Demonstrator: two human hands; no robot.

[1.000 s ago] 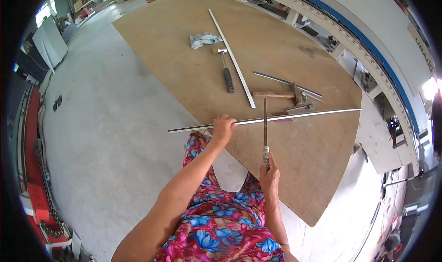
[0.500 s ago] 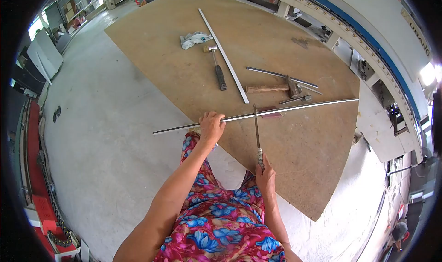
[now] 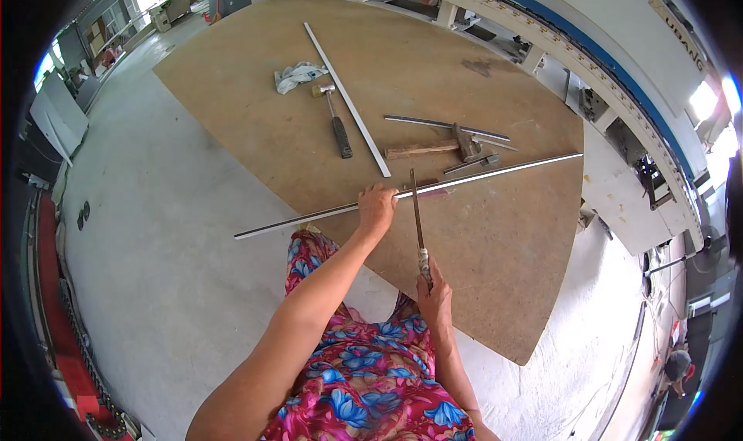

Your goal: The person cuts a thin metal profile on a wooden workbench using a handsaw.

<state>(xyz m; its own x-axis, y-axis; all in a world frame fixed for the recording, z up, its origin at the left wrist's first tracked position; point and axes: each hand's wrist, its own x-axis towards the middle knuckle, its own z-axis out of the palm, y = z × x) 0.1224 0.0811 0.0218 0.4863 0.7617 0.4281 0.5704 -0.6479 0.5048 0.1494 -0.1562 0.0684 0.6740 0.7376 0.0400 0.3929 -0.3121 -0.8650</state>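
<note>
A long, thin metal strip lies slantwise across the brown board, its left end reaching out past the board's edge. My left hand is closed around it a little left of the middle. In my right hand is a narrow dark file, gripped by its pale wrapped handle. Its blade crosses the strip just right of my left fingers, tip pointing away from me. A small dark red block shows partly from under the strip beside the blade.
On the board lie a wooden-handled hammer, a black-handled mallet, a crumpled cloth, another pale strip and shorter metal pieces. A large machine stands along the far right. Another person is at lower right.
My left hand has slid right along the strip, closer to the file. The file still crosses the strip, with little movement. The whole view has shifted slightly.
</note>
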